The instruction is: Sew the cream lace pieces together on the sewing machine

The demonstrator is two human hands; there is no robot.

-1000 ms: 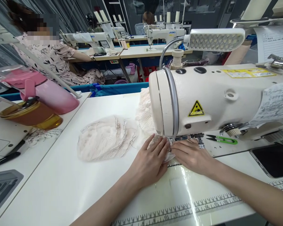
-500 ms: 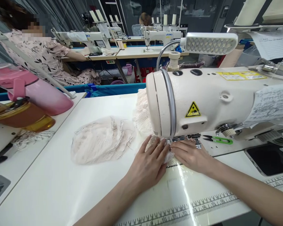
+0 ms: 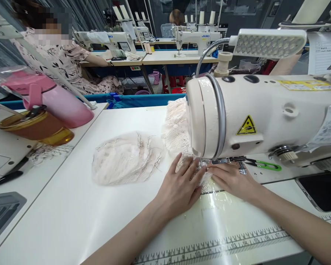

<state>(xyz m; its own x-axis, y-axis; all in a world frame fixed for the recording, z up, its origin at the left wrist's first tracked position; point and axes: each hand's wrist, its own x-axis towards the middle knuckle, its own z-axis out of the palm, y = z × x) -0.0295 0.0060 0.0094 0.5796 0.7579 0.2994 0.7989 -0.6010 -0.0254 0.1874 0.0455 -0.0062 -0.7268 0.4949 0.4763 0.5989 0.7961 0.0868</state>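
Observation:
A cream sewing machine (image 3: 253, 114) fills the right side of the white table (image 3: 71, 221). Under its head lies a small piece of pale lace fabric (image 3: 202, 180). My left hand (image 3: 182, 187) rests flat on that piece with fingers stretched toward the needle. My right hand (image 3: 231, 178) lies flat on it from the right, fingertips by the presser foot. A flat stack of pale lace pieces (image 3: 124, 158) sits to the left of my hands. More lace (image 3: 176, 129) is heaped behind the machine head.
A pink flask (image 3: 46, 99) and an amber jar (image 3: 33, 127) lie at the left. Green snips (image 3: 263, 164) rest on the machine bed. A lamp (image 3: 267, 42) hangs above. A ruler strip (image 3: 209, 248) runs along the front edge. Another person (image 3: 60, 55) sits at a far machine.
Both hands stay flat on the lace piece at the needle, barely shifted. The view has swung slightly, so everything sits a little further right.

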